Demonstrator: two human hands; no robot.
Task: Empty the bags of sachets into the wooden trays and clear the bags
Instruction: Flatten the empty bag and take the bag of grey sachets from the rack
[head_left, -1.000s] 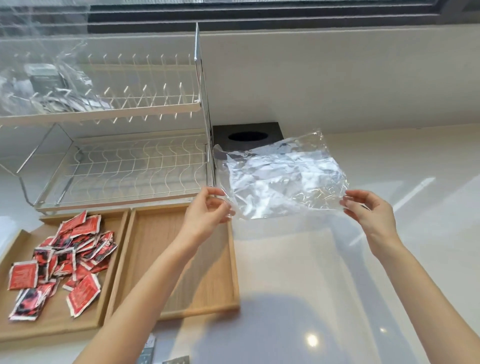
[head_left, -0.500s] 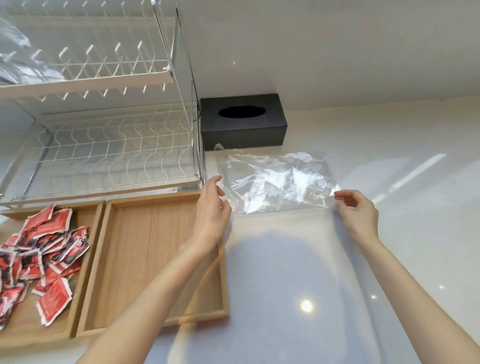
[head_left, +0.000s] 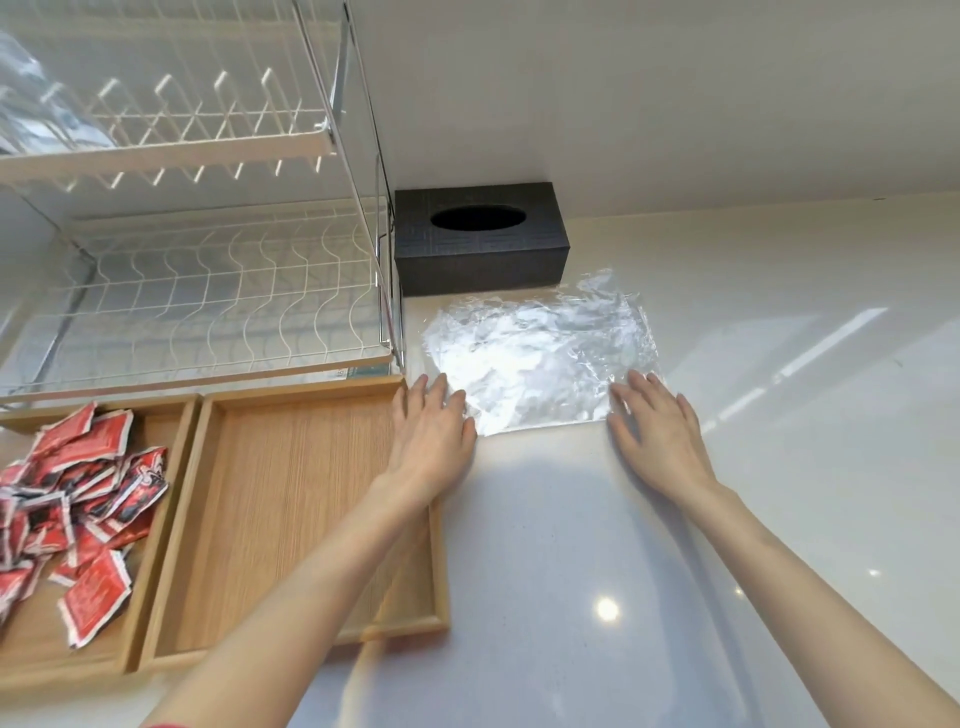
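An empty clear plastic bag (head_left: 540, 353) lies flat on the white counter, just in front of the black tissue box. My left hand (head_left: 431, 431) rests flat with fingers spread on the bag's near left corner. My right hand (head_left: 660, 431) lies flat, fingers apart, on its near right corner. Two wooden trays sit side by side at the left: the left tray (head_left: 31, 639) holds several red sachets (head_left: 88, 499), and the right tray (head_left: 291, 509) holds nothing. Another clear bag (head_left: 36, 109) with contents sits on the rack's upper shelf at far left.
A white wire dish rack (head_left: 208, 291) with two shelves stands behind the trays. The black tissue box (head_left: 480, 236) sits against the wall beside it. White counter (head_left: 779, 415) stretches to the right and toward me.
The bag was held up in the air between both hands, then came down onto the counter. Both hands have released their pinch and now lie flat on its near corners.
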